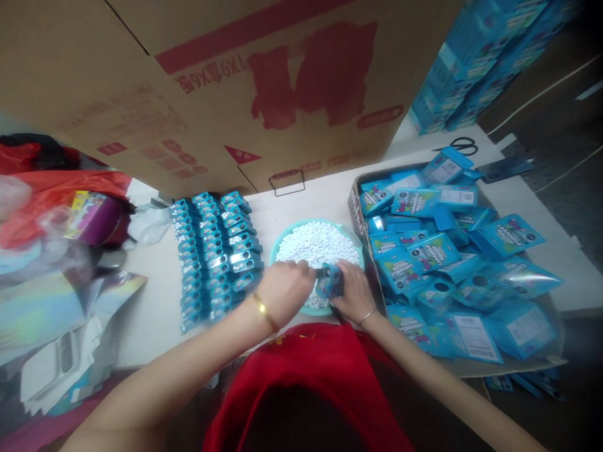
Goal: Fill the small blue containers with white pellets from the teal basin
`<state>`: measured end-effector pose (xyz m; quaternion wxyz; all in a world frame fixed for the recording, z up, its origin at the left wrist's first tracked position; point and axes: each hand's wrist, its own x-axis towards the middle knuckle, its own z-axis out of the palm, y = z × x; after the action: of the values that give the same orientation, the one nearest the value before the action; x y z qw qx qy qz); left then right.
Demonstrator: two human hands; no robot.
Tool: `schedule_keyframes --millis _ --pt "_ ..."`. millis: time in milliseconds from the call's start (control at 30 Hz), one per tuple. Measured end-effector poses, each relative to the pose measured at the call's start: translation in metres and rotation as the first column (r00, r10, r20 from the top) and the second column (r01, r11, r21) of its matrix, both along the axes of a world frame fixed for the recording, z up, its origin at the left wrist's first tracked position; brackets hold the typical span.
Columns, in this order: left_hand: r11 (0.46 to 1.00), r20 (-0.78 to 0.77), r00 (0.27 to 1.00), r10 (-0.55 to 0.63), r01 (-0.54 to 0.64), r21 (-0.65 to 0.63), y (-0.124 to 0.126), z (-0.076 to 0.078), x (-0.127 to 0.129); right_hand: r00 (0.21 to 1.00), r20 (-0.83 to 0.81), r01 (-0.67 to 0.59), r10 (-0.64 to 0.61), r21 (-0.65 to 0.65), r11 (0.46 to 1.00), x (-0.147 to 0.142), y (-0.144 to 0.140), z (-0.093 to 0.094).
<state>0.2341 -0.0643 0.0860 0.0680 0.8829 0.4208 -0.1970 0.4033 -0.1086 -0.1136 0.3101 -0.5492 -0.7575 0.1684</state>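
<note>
Hands [318,290] around small blue box [328,280]

Pale bench [155,301], dim light. Large brown carton [235,81] with red print standing at the back. Dark floor [565,188] at right, pale lines across it.
</note>
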Motion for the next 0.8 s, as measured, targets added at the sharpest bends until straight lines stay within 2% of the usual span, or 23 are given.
schedule_keyframes --millis 67,133,200,300,400,500,567,633,700,800 --pt "0.998 0.039 0.998 0.045 -0.046 0.042 0.003 -0.006 -0.011 1.000 -0.021 0.023 -0.023 -0.012 1.000 0.002 0.000 0.000" --pt "0.986 0.075 0.988 0.137 -0.143 0.082 0.008 -0.025 -0.034 0.997 -0.057 0.054 -0.056 -0.040 0.998 0.007 -0.001 0.001" --pt "0.966 0.068 0.968 0.241 -0.246 0.074 0.011 -0.059 -0.061 0.991 -0.099 0.086 -0.094 -0.084 0.993 0.013 -0.003 0.003" --pt "0.929 0.070 0.926 0.370 -0.369 -0.024 0.010 -0.124 -0.083 0.980 -0.146 0.114 -0.134 -0.139 0.984 0.020 -0.008 0.007" --pt "0.890 0.276 0.846 0.456 -0.427 -0.160 0.006 -0.183 -0.067 0.977 -0.148 0.126 -0.151 -0.165 0.978 0.022 -0.012 0.009" --pt "0.865 0.440 0.746 0.501 -0.442 -0.236 0.008 -0.219 -0.035 0.982 -0.121 0.122 -0.144 -0.173 0.977 0.021 -0.016 0.009" --pt "0.857 0.476 0.714 0.514 -0.447 -0.254 0.010 -0.228 -0.024 0.986 -0.110 0.108 -0.127 -0.164 0.981 0.021 -0.018 0.008" --pt "0.854 0.493 0.698 0.519 -0.445 -0.269 0.011 -0.227 -0.027 0.987 -0.115 0.095 -0.112 -0.149 0.984 0.021 -0.020 0.007" --pt "0.855 0.536 0.667 0.518 -0.425 -0.297 0.010 -0.217 -0.040 0.987 -0.120 0.093 -0.110 -0.136 0.986 0.021 -0.020 0.006" --pt "0.880 0.633 0.611 0.475 -0.349 -0.324 0.006 -0.184 -0.062 0.985 -0.100 0.125 -0.137 -0.118 0.985 0.021 -0.019 0.005"
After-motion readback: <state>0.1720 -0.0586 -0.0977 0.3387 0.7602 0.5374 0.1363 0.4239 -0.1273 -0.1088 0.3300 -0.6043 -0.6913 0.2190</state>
